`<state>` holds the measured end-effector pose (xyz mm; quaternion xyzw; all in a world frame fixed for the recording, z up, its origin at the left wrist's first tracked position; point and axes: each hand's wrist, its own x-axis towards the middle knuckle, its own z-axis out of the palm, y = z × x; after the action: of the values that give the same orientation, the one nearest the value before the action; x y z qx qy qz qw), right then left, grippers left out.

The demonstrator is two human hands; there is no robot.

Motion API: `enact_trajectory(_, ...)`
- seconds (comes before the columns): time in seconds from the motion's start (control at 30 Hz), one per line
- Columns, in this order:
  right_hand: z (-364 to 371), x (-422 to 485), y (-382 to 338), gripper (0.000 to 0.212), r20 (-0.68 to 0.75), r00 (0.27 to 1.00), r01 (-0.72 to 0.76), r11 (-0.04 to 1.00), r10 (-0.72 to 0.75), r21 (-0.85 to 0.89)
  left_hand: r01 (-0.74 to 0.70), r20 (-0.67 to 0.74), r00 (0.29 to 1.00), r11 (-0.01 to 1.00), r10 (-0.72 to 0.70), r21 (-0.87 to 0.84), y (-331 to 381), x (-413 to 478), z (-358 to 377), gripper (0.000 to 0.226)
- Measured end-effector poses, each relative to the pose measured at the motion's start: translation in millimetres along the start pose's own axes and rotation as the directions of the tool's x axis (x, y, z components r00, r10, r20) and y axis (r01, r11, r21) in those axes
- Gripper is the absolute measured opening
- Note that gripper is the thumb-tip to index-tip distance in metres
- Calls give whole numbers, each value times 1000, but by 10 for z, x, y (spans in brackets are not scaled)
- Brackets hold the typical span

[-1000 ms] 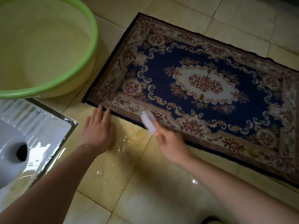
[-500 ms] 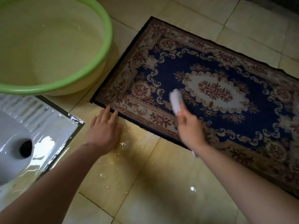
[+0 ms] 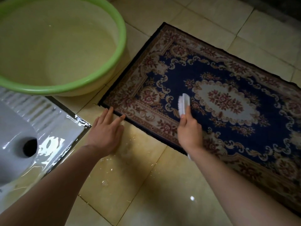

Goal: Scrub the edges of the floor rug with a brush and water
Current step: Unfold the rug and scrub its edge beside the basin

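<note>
Cream glazed floor tiles (image 3: 130,185) lie nearest, wet and shining, with droplets scattered between two bare forearms. To the left sits one white ceramic squat toilet pan (image 3: 14,128), also wet. One left hand (image 3: 105,136) lies flat on the tile, its grip spread, fingertips touching the dark bound edge of the rug close to its near left corner. One right hand (image 3: 189,131) has its grip curled round the handle of the single white plastic scrub brush (image 3: 184,103).

The brush's long axis runs away from the person. Its head points to the far side and its bristles are turned left, towards the basin. It is over the rug's navy field, inside the border. I cannot tell if the bristles touch the pile.

The one navy and cream floral floor rug (image 3: 244,82) lies flat, its long axis slanting from far left to near right. Beyond its short left edge stands one green-rimmed cream plastic basin (image 3: 61,90) holding water.
</note>
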<state>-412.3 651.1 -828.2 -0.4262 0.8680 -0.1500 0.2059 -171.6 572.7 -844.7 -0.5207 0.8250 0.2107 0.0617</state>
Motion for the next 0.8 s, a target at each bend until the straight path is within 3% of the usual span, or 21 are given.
enact_trajectory(0.03,118,-122,-82,56,16,997,76,992,-75,-100,-6,1,1000,1000,6,10,-13,5,15,65)
enact_trajectory(0.07,217,-298,-184,58,118,975,203,968,-187,-147,-14,-2,1000,1000,14,19,-34,15,25,65)
enact_trajectory(0.13,339,-638,-347,56,368,860,394,918,-353,-41,-26,-30,999,1000,26,12,-79,25,40,69)
enact_trajectory(0.2,350,-662,-356,53,468,796,407,912,-384,56,-6,-48,999,1000,6,-11,-123,16,48,70)
enact_trajectory(0.3,227,-292,-284,49,308,856,380,910,-414,168,-2,-48,999,1000,2,-12,-170,-14,75,68)
enact_trajectory(0.4,55,181,-265,51,85,982,154,977,-167,148,-13,-68,998,1000,12,-10,-228,14,52,65)
enact_trajectory(0.47,100,220,-318,53,43,997,63,998,-64,22,5,-90,996,999,-9,-43,-227,39,11,63)
enact_trajectory(0.53,311,-41,-388,57,134,963,250,958,-232,-138,22,-90,996,997,-29,-75,-232,71,-12,61)
enact_trajectory(0.6,399,-388,-471,56,346,851,457,882,-396,-115,12,-94,995,997,-19,-82,-276,88,-32,65)
enact_trajectory(0.7,200,-196,-432,51,489,760,497,868,-428,-13,-14,-94,996,999,9,-50,-349,83,-49,67)
enact_trajectory(0.73,116,-34,-419,50,457,774,495,869,-437,-8,-17,-92,996,999,13,-39,-360,80,-43,67)
enact_trajectory(0.8,-49,342,-424,50,250,914,333,943,-319,-12,-8,-89,996,1000,5,-25,-358,78,-31,66)
